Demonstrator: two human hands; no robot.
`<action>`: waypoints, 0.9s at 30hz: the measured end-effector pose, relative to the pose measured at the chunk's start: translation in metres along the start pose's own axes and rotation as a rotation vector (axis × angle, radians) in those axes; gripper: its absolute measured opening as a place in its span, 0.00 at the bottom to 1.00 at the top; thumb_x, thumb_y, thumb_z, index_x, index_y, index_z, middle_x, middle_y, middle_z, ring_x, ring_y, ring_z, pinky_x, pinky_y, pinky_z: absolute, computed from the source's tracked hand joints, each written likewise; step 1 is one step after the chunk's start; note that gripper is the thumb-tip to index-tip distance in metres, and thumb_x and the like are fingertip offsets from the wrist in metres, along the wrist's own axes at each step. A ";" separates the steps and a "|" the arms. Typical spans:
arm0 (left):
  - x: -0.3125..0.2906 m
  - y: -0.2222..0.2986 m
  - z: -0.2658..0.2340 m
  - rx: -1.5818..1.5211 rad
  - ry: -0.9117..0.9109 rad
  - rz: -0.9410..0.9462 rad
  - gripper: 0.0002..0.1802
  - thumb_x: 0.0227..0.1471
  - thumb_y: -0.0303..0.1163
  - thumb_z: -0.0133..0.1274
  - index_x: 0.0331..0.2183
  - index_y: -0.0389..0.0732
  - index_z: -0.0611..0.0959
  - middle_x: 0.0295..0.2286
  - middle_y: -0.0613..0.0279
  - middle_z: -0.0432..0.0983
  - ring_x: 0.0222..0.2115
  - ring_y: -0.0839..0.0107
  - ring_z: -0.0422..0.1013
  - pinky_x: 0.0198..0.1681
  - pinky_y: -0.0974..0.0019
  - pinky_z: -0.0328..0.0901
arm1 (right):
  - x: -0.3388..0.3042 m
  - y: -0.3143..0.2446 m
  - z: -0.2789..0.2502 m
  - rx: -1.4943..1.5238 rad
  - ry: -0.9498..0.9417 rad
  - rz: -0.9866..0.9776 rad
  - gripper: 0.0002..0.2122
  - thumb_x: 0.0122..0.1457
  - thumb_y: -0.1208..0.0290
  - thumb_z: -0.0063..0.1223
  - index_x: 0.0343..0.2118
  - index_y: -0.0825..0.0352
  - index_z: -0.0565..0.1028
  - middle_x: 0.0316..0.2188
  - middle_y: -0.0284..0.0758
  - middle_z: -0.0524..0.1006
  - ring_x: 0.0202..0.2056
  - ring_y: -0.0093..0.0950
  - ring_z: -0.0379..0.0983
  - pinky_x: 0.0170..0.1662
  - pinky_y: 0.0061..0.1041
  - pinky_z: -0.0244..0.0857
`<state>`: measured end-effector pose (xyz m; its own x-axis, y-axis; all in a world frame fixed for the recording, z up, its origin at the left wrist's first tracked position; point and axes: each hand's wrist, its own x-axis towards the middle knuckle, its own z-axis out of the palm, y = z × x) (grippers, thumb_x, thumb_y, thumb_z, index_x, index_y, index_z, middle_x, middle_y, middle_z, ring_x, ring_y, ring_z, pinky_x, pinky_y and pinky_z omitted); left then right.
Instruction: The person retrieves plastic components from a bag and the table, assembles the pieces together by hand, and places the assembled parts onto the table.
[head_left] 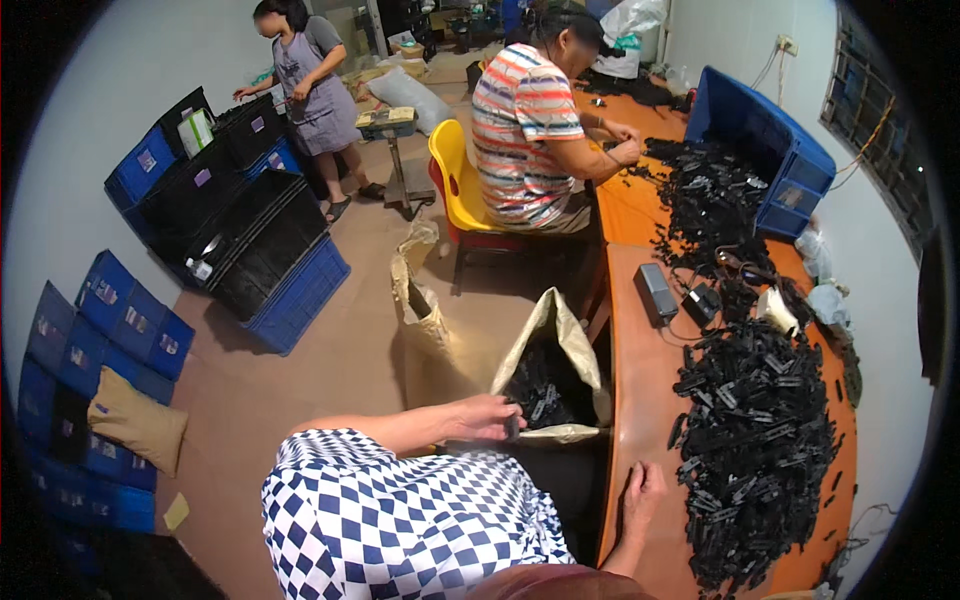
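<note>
My left hand (pixel 485 416) is closed on a small black plastic piece (pixel 514 422) at the mouth of a tan woven sack (pixel 575 350). Inside that open sack lie similar black plastic parts (pixel 545 395). By the table's near edge, my right hand (pixel 643 492) rests low over the orange tabletop (pixel 640 370) with its fingers curled together. Whatever it may hold is hidden. Just right of it spreads a large heap of black plastic parts (pixel 755 450), long and narrow in shape.
Ahead, a person in a striped shirt (pixel 525 130) sits on a yellow chair (pixel 458 180), handling small parts. A tipped blue crate (pixel 790 170) spills more pieces. A black power adapter (pixel 656 295) lies on the table. Another sack (pixel 425 330) and blue crates (pixel 300 290) stand left.
</note>
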<state>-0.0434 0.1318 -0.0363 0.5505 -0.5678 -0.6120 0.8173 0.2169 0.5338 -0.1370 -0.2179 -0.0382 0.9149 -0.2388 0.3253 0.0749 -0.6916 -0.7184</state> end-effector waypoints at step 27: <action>0.008 0.000 -0.010 0.100 -0.058 0.130 0.09 0.59 0.34 0.47 0.40 0.42 0.71 0.38 0.60 0.74 0.31 0.77 0.68 0.32 0.72 0.64 | -0.011 -0.010 -0.007 -0.117 -0.075 -0.003 0.05 0.57 0.77 0.46 0.29 0.75 0.70 0.23 0.47 0.68 0.26 0.44 0.65 0.30 0.37 0.59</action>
<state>-0.0369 0.1351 -0.0471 0.6371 -0.5857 -0.5011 0.7175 0.2131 0.6631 -0.1507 -0.2134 -0.0299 0.9423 -0.1882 0.2769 0.0344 -0.7683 -0.6392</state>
